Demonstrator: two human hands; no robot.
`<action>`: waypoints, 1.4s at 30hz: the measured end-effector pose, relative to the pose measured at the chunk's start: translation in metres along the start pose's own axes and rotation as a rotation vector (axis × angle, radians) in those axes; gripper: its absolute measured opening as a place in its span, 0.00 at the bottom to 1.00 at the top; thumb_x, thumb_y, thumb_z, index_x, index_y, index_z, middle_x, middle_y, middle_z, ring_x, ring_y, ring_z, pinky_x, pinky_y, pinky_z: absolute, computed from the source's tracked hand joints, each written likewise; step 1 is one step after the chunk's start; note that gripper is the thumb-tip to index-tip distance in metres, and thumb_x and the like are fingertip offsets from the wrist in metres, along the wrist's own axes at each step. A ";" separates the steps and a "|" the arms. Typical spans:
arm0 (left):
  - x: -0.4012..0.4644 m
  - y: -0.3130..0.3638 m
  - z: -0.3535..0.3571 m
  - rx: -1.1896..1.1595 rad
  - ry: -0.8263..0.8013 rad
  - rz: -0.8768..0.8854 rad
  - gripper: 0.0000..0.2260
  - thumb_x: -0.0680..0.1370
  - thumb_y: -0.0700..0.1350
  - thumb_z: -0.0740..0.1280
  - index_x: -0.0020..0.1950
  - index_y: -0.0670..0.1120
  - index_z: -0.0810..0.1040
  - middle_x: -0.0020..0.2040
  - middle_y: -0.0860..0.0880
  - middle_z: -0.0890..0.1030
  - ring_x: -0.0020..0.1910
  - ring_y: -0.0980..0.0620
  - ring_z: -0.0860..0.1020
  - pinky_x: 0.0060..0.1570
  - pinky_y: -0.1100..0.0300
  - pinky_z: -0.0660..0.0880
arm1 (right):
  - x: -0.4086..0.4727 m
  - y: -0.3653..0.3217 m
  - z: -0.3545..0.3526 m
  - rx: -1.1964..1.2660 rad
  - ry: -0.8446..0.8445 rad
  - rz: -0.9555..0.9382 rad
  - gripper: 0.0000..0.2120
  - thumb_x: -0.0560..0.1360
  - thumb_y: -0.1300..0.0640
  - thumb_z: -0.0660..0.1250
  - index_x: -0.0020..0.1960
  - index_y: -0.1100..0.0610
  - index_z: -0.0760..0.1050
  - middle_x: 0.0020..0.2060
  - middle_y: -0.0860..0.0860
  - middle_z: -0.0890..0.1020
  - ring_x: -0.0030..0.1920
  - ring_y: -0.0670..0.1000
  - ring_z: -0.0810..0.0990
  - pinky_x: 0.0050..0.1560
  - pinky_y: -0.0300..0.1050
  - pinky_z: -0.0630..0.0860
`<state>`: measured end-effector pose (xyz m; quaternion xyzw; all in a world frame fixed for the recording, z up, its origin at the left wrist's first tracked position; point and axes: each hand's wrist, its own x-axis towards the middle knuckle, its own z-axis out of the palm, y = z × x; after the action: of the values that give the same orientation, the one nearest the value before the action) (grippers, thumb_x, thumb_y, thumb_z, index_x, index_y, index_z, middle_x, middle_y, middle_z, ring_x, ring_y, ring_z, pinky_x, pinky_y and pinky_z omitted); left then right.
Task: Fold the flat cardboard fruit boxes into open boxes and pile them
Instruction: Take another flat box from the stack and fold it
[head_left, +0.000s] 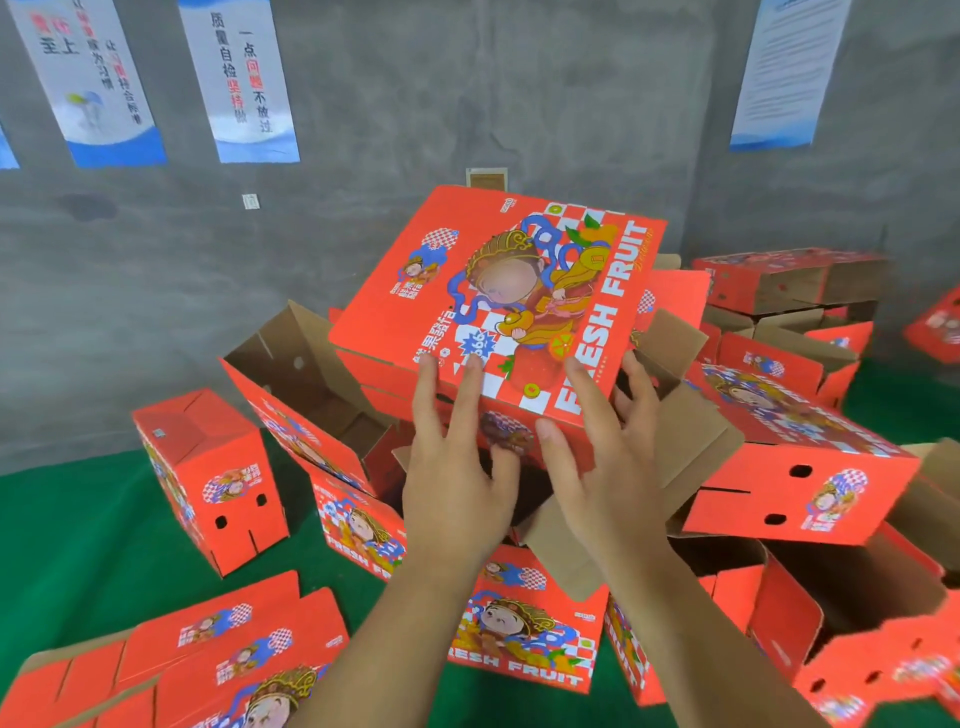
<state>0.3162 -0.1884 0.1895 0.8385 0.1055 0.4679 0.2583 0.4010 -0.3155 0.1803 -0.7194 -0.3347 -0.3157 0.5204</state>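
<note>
Grey concrete wall (415, 130) and green floor (78, 519) frame the heap of red boxes. Straight fingers of the left hand (457, 467) and right hand (608, 457) press the near edge of a folded box (498, 291) tilted atop the pile (779, 441), gripping nothing. Flat boxes (197, 649) lie cut off at the floor's lower-left corner, one folded box (208, 478) stands apart left, and four posters (244, 78) hang above; pile count unclear.

The top box (498, 296) is cardboard, printed red with a smooth, faintly sheened face, while the open box (306, 364) left of it shows raw matt brown board inside, the floor (78, 525) below is matt green, and the wall (389, 130) behind is rough grey concrete with glossy posters (244, 78).
</note>
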 end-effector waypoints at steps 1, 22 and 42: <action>0.006 -0.004 0.002 0.056 -0.058 0.013 0.38 0.77 0.46 0.68 0.82 0.63 0.53 0.84 0.58 0.41 0.69 0.47 0.75 0.42 0.56 0.78 | 0.005 0.006 0.000 -0.004 -0.013 -0.016 0.24 0.81 0.44 0.66 0.76 0.45 0.70 0.80 0.54 0.55 0.78 0.54 0.66 0.69 0.59 0.75; 0.061 0.004 -0.010 -0.089 -0.104 -0.062 0.20 0.77 0.41 0.69 0.69 0.50 0.78 0.71 0.47 0.73 0.74 0.51 0.69 0.76 0.52 0.63 | 0.074 -0.008 0.025 -0.619 -0.132 0.055 0.41 0.74 0.49 0.67 0.83 0.42 0.52 0.82 0.55 0.53 0.82 0.61 0.43 0.78 0.64 0.46; 0.043 -0.020 -0.033 -0.024 -0.136 -0.115 0.25 0.79 0.42 0.67 0.76 0.50 0.72 0.80 0.46 0.68 0.71 0.50 0.75 0.68 0.56 0.72 | 0.088 -0.002 0.050 -0.317 0.041 0.007 0.26 0.79 0.63 0.67 0.76 0.52 0.68 0.75 0.63 0.61 0.77 0.66 0.60 0.77 0.52 0.58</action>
<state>0.3137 -0.1424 0.2245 0.8578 0.1302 0.3956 0.3012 0.4552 -0.2539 0.2395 -0.7870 -0.2674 -0.3776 0.4081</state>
